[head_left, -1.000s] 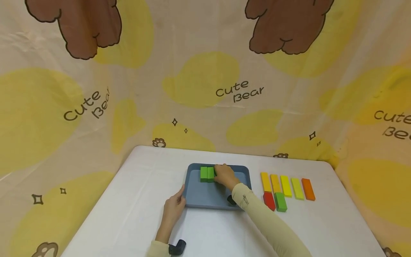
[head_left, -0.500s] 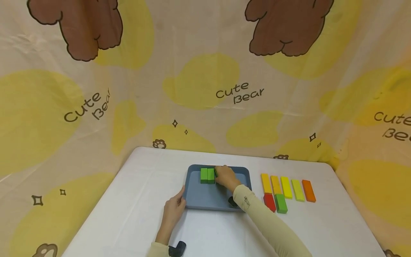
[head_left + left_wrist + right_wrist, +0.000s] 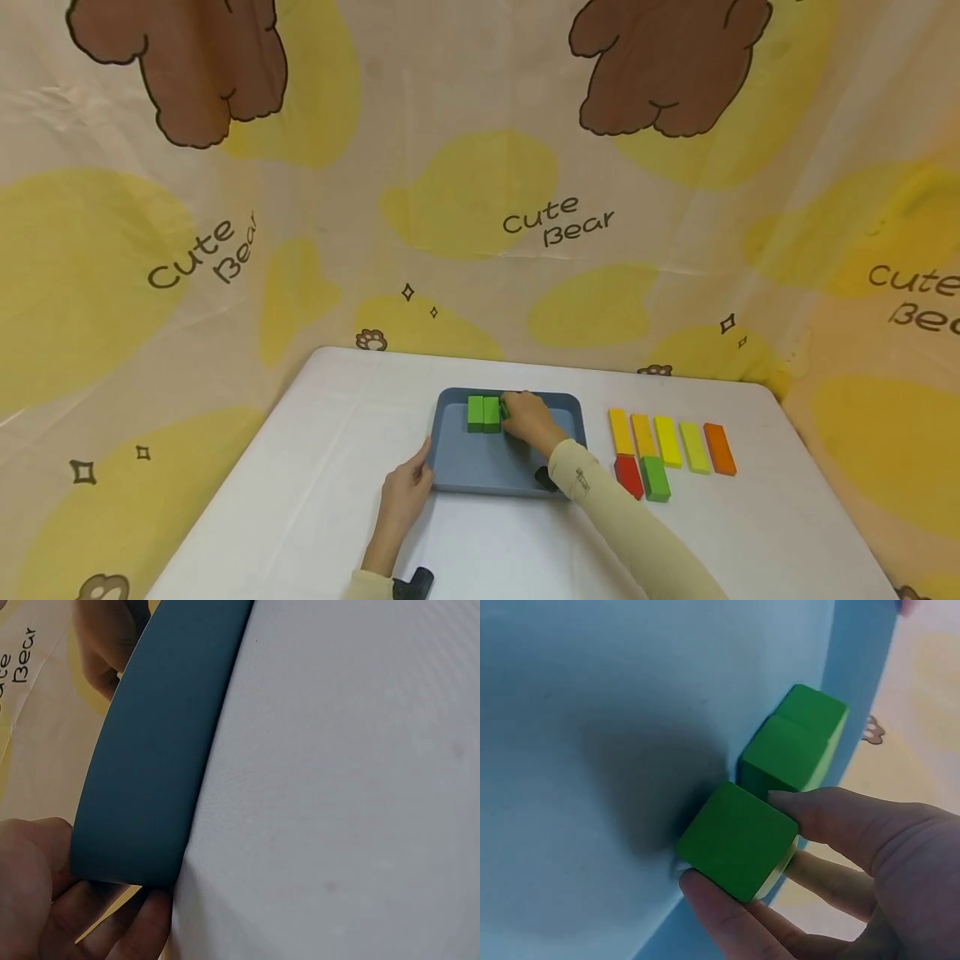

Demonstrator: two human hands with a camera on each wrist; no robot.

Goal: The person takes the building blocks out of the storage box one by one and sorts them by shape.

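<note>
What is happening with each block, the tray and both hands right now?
Green block: pinched by right hand, at the tray's far wall.
Two green blocks: side by side in the tray, untouched.
Blue tray: flat on the table.
Left hand: grips the tray's near left edge.
Right hand: holds the block.
Seven blocks: lying flat on the table, right of the tray.

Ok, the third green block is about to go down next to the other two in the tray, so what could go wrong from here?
The right hand pinches the green block close beside the two green blocks already in the blue tray; it could nudge them out of line. The spot sits near the tray's far wall, so the block may catch the rim and tilt. The left hand only grips one tray corner, so the tray might slide.
</note>
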